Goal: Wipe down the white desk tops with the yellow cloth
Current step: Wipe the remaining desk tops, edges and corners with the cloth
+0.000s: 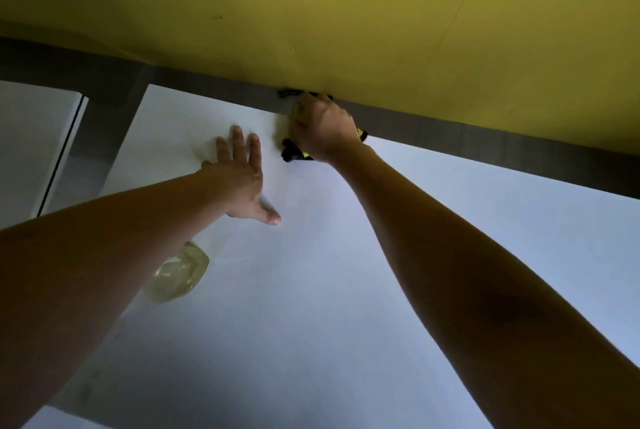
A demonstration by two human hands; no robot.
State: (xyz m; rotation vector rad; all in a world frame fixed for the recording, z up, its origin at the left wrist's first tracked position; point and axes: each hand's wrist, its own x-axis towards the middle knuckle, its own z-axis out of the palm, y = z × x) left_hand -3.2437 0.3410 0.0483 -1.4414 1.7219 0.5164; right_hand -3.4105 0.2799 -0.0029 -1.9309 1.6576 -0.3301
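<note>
A white desk top (346,272) fills the lower part of the head view. At its far edge my right hand (322,127) grips a bunched yellow cloth with black trim (292,151), holding it against the desk's back edge next to the yellow partition. Most of the cloth is hidden under the hand. My left hand (240,179) lies flat on the desk to the left of the cloth, fingers straight and spread, thumb pointing right.
A yellow partition (346,13) rises behind the desk above a grey strip (485,148). A clear bottle of pale liquid (180,272) stands on the desk under my left forearm. Another white desk (31,137) sits to the left across a gap.
</note>
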